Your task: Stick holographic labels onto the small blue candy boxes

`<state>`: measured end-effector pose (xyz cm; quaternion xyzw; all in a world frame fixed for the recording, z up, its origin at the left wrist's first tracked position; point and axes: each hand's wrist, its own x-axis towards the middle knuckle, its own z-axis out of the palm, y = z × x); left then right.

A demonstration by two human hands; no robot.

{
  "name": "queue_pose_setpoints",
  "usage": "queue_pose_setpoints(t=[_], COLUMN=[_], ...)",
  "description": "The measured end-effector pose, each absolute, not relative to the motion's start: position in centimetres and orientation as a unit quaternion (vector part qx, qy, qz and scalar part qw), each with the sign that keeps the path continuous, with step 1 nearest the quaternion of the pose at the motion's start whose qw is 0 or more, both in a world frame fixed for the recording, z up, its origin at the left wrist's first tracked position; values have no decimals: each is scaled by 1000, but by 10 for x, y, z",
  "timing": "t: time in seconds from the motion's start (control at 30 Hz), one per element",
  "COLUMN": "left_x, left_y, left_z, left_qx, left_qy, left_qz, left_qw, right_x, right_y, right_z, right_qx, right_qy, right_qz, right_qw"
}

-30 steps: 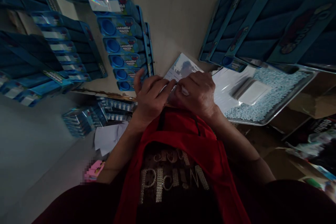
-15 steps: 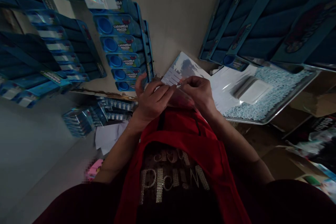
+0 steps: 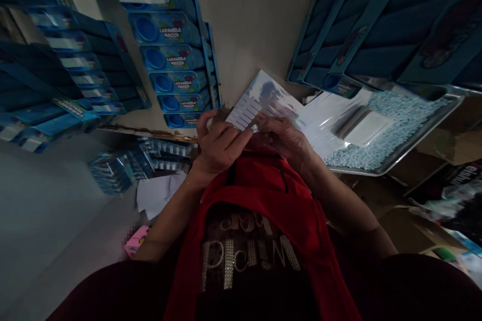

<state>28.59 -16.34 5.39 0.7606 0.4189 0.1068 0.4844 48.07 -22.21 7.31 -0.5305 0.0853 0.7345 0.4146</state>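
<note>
My left hand is closed, its thumb raised and fingers curled, close to the table's front edge. Its fingertips meet a small shiny bit, too small to name. Facing it, my right hand pinches with the fingers bent inward; what lies between them is hidden. Just beyond both hands lies a glossy reflective sheet with a row of pale strips along its left side. Below the hands is my red apron.
Blue boxes printed "Caramelo Macizo" are stacked at the left; more blue boxes stand at the right. A metal tray holds small pale-blue pieces and a white block. Papers and boxes lie lower left.
My right hand has turned and its fingers have drawn slightly away from my left fingertips. More of the sheet's pale strips show between the hands. The view has shifted slightly.
</note>
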Motion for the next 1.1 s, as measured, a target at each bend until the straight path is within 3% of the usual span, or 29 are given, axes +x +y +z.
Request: queue_pose_setpoints(t=[0.33, 0.43, 0.67, 0.83, 1.1], left_x=[296, 306, 319, 321, 316], left_y=[-168, -176, -188, -185, -186], left_z=[57, 65, 74, 75, 75], left_qx=[850, 785, 418, 420, 567], left_qy=[371, 449, 624, 639, 604], left_qz=[125, 142, 133, 142, 147], left_qw=[352, 402, 646, 628, 541], right_x=[488, 489, 486, 482, 474], right_y=[-221, -221, -231, -242, -244], right_z=[78, 77, 89, 86, 79], right_qx=[-627, -661, -757, -739, -755], right_qy=[8, -23, -225, -408, -442], right_qz=[694, 657, 484, 392, 353], right_qw=[355, 363, 377, 366, 331])
